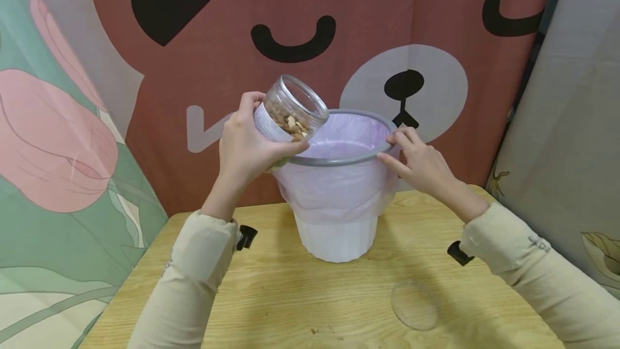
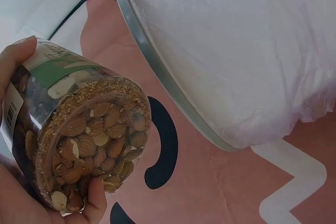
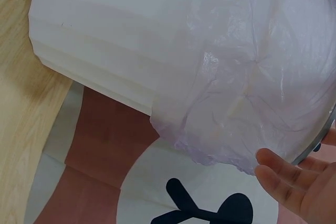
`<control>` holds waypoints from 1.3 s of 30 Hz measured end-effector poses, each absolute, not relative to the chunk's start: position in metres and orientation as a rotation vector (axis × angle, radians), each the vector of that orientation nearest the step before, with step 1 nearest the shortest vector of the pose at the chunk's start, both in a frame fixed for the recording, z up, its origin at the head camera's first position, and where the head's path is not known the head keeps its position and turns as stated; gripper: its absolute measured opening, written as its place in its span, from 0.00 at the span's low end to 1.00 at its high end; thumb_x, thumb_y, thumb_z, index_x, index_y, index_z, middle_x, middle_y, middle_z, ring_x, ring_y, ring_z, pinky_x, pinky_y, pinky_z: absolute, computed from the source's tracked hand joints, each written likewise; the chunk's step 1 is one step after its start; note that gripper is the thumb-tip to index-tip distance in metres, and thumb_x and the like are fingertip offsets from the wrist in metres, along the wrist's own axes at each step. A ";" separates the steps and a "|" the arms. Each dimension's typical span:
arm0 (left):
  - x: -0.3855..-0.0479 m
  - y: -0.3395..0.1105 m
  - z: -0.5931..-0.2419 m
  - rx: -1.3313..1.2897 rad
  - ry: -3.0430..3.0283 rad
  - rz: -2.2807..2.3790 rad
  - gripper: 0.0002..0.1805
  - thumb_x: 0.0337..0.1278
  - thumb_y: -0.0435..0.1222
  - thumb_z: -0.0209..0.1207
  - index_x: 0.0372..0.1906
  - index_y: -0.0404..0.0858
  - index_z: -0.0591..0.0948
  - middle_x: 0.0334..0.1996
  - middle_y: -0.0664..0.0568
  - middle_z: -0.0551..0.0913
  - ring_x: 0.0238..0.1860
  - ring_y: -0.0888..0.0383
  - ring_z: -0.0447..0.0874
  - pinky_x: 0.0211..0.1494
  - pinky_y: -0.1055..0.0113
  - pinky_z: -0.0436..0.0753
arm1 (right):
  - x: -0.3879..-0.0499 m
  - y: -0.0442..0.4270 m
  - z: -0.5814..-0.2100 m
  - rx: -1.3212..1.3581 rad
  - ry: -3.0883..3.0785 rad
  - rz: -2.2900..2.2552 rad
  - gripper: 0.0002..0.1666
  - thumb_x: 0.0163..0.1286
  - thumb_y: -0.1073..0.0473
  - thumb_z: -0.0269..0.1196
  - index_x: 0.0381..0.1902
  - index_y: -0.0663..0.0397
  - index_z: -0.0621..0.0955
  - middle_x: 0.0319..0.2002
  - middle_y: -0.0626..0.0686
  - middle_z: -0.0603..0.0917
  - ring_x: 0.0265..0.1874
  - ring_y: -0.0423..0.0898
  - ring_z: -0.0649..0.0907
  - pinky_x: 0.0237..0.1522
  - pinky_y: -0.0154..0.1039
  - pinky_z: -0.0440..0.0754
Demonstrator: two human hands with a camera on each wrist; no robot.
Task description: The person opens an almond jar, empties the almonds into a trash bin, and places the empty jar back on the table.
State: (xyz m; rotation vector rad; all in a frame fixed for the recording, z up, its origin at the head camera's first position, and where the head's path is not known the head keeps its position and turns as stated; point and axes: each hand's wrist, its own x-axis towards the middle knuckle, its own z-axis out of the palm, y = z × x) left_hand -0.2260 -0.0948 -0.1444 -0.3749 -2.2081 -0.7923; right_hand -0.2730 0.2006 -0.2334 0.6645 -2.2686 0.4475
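White bin upright on table, interior partly hidden, lilac bag draped over grey rim, pinched by right hand. Nut jar tilted, gripped by left hand, overlapping rim in head view, apart from it in left wrist view; almond-packed base visible only there. Clear disc, faint, in 1 view.

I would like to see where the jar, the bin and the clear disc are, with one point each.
Jar (image 2: 92, 135): left wrist view, on its base.
Bin (image 1: 336, 238): head view, on its lower wall.
Clear disc (image 1: 414, 306): head view, on its middle.
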 end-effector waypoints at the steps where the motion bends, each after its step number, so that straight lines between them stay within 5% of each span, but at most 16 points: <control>1: -0.226 -0.095 -0.144 -0.370 -2.211 -0.788 0.47 0.13 0.54 0.73 0.51 0.43 0.68 0.41 0.52 0.77 0.40 0.53 0.73 0.37 0.57 0.73 | -0.273 0.200 -0.233 0.664 -2.270 0.449 0.22 0.64 0.46 0.55 0.46 0.58 0.71 0.46 0.57 0.68 0.12 0.42 0.66 0.13 0.36 0.66; 39: -0.242 -0.104 -0.139 -0.308 -2.294 -0.513 0.45 0.16 0.53 0.73 0.51 0.42 0.68 0.38 0.46 0.76 0.40 0.48 0.70 0.34 0.53 0.73 | -0.272 0.200 -0.234 0.648 -2.287 0.438 0.27 0.65 0.44 0.53 0.50 0.62 0.70 0.49 0.59 0.67 0.15 0.45 0.72 0.14 0.37 0.68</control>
